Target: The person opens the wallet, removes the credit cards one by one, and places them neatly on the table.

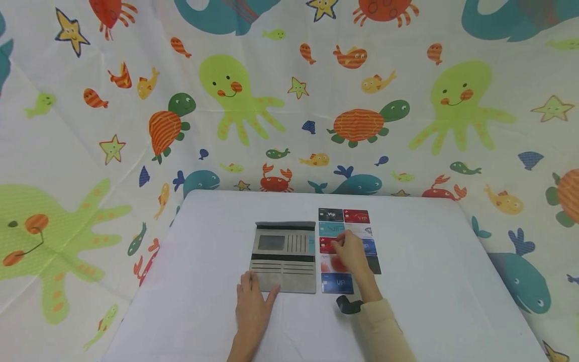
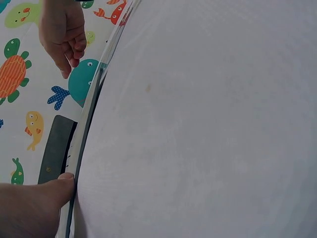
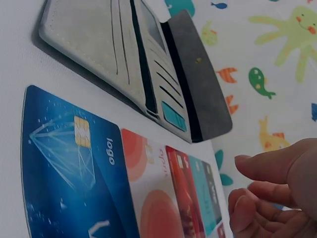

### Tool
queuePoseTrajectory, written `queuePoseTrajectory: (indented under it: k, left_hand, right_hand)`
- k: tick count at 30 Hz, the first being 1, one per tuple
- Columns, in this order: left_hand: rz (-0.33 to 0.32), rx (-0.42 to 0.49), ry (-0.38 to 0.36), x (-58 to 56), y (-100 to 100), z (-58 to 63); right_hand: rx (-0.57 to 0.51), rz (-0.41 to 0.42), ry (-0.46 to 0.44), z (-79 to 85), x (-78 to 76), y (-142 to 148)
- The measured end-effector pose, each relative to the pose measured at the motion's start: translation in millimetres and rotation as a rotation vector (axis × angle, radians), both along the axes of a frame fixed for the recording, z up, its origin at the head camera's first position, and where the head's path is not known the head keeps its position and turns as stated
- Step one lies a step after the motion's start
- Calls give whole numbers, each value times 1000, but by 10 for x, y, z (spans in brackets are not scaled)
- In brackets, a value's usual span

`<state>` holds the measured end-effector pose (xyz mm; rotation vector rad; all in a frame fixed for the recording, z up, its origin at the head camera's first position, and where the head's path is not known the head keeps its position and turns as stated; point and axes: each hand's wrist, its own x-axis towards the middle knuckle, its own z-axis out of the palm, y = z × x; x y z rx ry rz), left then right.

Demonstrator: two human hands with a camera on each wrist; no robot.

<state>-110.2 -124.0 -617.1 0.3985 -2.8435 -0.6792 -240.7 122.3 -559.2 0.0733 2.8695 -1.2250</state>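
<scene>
An opened grey wallet [image 1: 298,283] with card slots and a clear window lies on the white table. My left hand [image 1: 253,306] rests at its lower left corner, the thumb touching the bottom edge. A teal card [image 3: 173,116] shows in one of the wallet's slots. To the right of the wallet, several cards lie in two columns, among them a blue card [image 1: 336,284], a red card [image 1: 326,245] and a black card [image 1: 330,214]. Above the red card hovers my right hand [image 1: 354,253]; in the right wrist view its thumb and fingers are apart, holding nothing.
The white table [image 1: 194,301] extends to both sides of the wallet and cards. Behind it hangs a cloth [image 1: 280,100] printed with sea animals. A black camera [image 1: 348,304] sits on the right wrist, near the blue card.
</scene>
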Motion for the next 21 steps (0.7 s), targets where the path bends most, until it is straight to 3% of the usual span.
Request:
queuePoseTrajectory:
  k: [15, 21]
  left_hand:
    - [-3, 3, 9, 0, -7, 10]
    - [-3, 2, 2, -2, 1, 3]
  right_hand:
    - [-32, 68, 8, -82, -92, -219]
    - [-20, 85, -36, -91, -154, -298]
